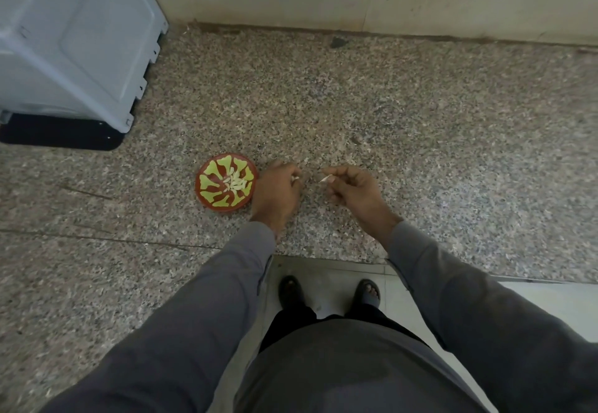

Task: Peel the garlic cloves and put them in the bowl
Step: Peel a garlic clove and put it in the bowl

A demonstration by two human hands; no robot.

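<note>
- Head view, hands: both hands work over a speckled stone tabletop [420, 121], close together but not touching. The left hand [278, 191] sits just right of the bowl, its fingers curled round a small pale garlic clove [294, 178] that shows at the fingertips. The right hand [352, 187] is pinched on a thin whitish sliver, apparently a strip of skin [324, 179], held up beside the left hand.
- Head view, the task's things: the bowl [207, 183] is red-brown with yellow-green petal shapes, and stands on the tabletop just beside the left hand. A small heap of peeled cloves [235, 183] lies in its middle.
- Head view, progress: judging from that heap, a good part of the work is done (a dozen or so cloves, though they are too small to count). The clove in the left hand looks to be in mid-peel, its skin coming away in the right hand; it is not yet in the bowl.
- Head view, what is left: no unpeeled garlic can be made out on the tabletop, so how many cloves remain cannot be told.
- Head view, surroundings: a pale grey appliance [74, 40] stands at the far left against the wall.
</note>
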